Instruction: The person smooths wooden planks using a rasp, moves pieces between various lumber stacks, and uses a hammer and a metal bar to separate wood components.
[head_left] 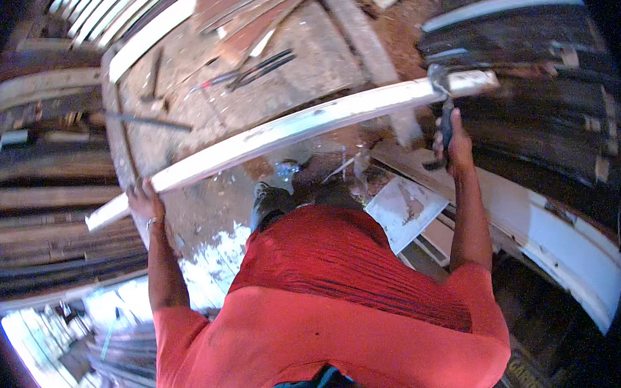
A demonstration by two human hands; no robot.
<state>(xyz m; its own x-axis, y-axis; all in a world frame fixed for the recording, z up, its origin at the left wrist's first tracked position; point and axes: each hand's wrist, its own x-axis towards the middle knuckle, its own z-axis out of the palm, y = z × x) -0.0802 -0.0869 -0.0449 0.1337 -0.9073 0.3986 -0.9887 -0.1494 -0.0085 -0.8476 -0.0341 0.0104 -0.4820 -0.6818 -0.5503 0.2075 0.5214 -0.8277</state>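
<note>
A long, narrow white board (278,132) runs slantwise across in front of me, its right end farther away. My left hand (145,203) grips it near the left end, fingers curled over the edge. My right hand (455,142) is closed round the dark handle of a hand tool (440,78). The tool's pale metal head lies against or over the board near its right end. Blur keeps me from telling what kind of tool it is, or whether it touches the board.
A hammer (154,87), a thin bar (149,121) and a long-handled tool (261,70) lie on the worn surface beyond. Stacked dark boards (43,208) line the left, with more dark boards (538,129) at right. A white panel (408,210) lies near my legs.
</note>
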